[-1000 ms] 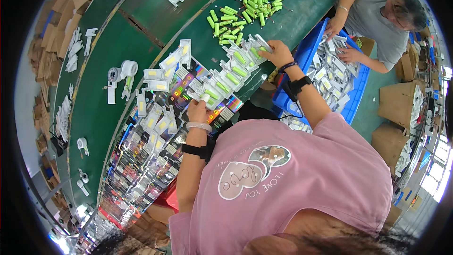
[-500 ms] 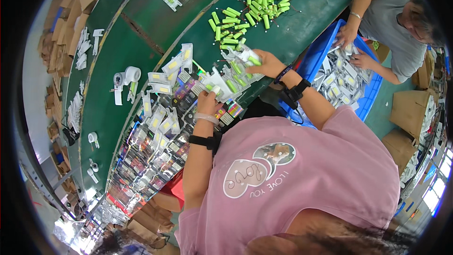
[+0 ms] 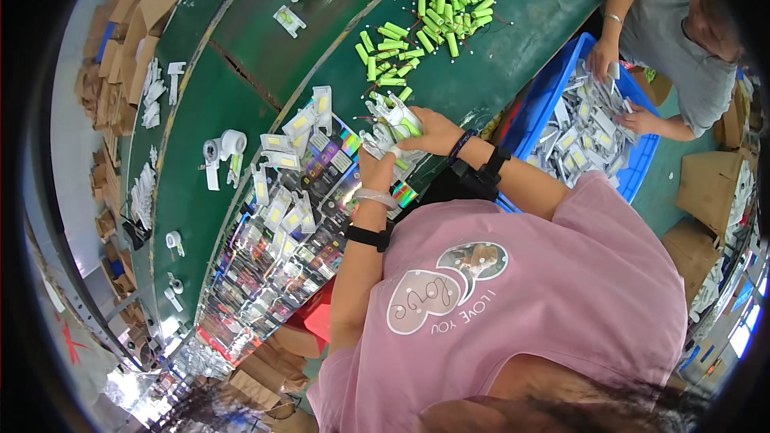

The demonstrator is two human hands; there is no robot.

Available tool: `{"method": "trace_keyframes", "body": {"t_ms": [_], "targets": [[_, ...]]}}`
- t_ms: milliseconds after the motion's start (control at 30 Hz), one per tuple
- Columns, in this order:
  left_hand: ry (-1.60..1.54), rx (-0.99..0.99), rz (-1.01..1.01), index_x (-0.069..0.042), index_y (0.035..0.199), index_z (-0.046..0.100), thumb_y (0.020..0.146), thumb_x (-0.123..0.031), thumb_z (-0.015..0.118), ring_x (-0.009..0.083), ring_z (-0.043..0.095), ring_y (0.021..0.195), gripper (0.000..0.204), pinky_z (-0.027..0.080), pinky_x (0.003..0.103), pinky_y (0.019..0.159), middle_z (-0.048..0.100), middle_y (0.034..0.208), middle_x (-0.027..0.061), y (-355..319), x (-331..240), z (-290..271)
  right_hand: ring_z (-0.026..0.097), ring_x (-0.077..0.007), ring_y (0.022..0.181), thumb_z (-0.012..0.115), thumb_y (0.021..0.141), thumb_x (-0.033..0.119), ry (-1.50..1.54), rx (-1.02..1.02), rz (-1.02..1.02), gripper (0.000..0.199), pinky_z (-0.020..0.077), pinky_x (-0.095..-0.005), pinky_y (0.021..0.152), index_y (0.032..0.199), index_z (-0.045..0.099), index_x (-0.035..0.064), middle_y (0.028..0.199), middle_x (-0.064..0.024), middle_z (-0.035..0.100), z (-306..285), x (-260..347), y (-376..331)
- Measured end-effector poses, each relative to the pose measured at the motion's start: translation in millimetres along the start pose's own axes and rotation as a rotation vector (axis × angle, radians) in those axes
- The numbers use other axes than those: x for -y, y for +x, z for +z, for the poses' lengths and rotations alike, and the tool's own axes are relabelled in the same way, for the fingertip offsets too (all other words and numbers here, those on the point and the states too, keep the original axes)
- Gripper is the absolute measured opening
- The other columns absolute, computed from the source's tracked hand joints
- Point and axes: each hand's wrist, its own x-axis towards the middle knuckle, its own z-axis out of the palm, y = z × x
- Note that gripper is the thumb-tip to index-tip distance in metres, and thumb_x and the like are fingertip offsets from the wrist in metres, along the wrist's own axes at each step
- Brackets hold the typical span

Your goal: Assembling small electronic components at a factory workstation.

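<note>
My right hand (image 3: 431, 130) is closed round a group of white plastic housings (image 3: 393, 115) with green battery cells in them. Close beside it, my left hand (image 3: 377, 167) is closed on the lower left end of the same group. The fingertips are partly hidden by the housings. Just beyond my hands lies a loose pile of green battery cells (image 3: 437, 20) with thin wires. To the left of my left hand, white lamp pieces with yellow panels (image 3: 277, 208) are scattered on stacked, shiny printed packages (image 3: 265, 273).
A blue bin (image 3: 525, 124) full of white lamp pieces stands at the right; a co-worker's hands (image 3: 605, 60) reach into it. On the green conveyor table (image 3: 265, 40) sit white round-headed parts (image 3: 233, 143). Cardboard boxes (image 3: 136, 32) line the far left.
My hands have come closer together, the left moving right, and the spread-out housings are now bunched between them. The co-worker's nearer hand has shifted over the bin.
</note>
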Motion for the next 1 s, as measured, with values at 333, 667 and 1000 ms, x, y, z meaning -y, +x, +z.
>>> {"method": "trace_keyframes", "body": {"t_ms": [333, 667, 1000], "targets": [[-0.328, -0.08, -0.086, 0.0, 0.116, 0.048, 0.075, 0.0, 0.057, 0.0248, 0.061, 0.092, 0.042, 0.052, 0.037, 0.081, 0.059, 0.105, 0.0127, -14.5, -7.7, -15.1, 0.047, -0.0382, 0.107, 0.074, 0.063, 0.037, -0.127, -0.045, -0.069, 0.075, 0.0383, -0.0423, 0.095, 0.125, 0.049, 0.002, 0.109, -0.0232, 0.053, 27.8, 2.2, -8.2], [-0.463, 0.182, -0.219, -0.002, 0.126, 0.046, 0.087, -0.012, 0.055, 0.023, 0.058, 0.104, 0.041, 0.049, 0.036, 0.088, 0.057, 0.116, 0.0098, -50.8, -56.2, -20.8, 0.056, -0.0334, 0.097, 0.074, 0.064, 0.037, 0.081, 0.027, -0.089, 0.067, 0.0418, -0.039, 0.092, 0.112, 0.051, -0.0028, 0.107, -0.0178, 0.059, 48.6, 8.4, -20.1], [-0.155, 0.042, 0.037, -0.001, 0.13, 0.042, 0.088, -0.01, 0.056, 0.0193, 0.055, 0.105, 0.045, 0.045, 0.031, 0.088, 0.054, 0.12, 0.0088, -75.7, -103.4, -11.9, 0.045, -0.0143, 0.111, 0.075, 0.072, 0.014, 0.582, 0.206, 0.016, 0.078, 0.037, -0.0278, 0.096, 0.135, 0.031, 0.0004, 0.121, -0.0077, 0.05, 45.2, 54.0, -34.9]]}}
